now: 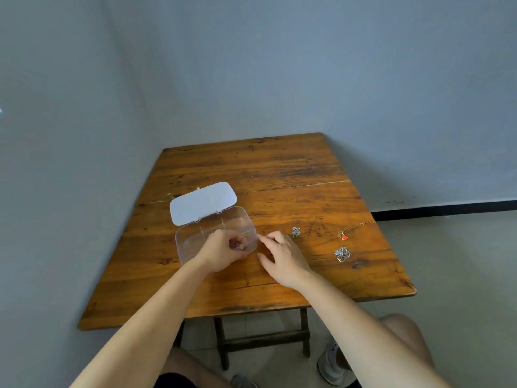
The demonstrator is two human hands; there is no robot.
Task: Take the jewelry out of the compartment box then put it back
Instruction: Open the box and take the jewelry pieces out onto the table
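Observation:
A clear plastic compartment box (195,236) stands on the wooden table (279,177) with its lid (202,202) swung open toward the back. My left hand (223,252) reaches into the box's front right compartment, fingers pinched on a small silvery piece of jewelry (237,245). My right hand (282,257) rests just right of the box, fingers spread, index tip touching the box's right wall. On the table to the right lie a small silver piece (295,231), a silver brooch-like piece (342,254) and a gold chain with a red pendant (345,233).
The table sits in a corner between two grey walls. Its right edge is close to the gold chain. Below the front edge I see my knees, shoes and the table's wooden legs (221,343).

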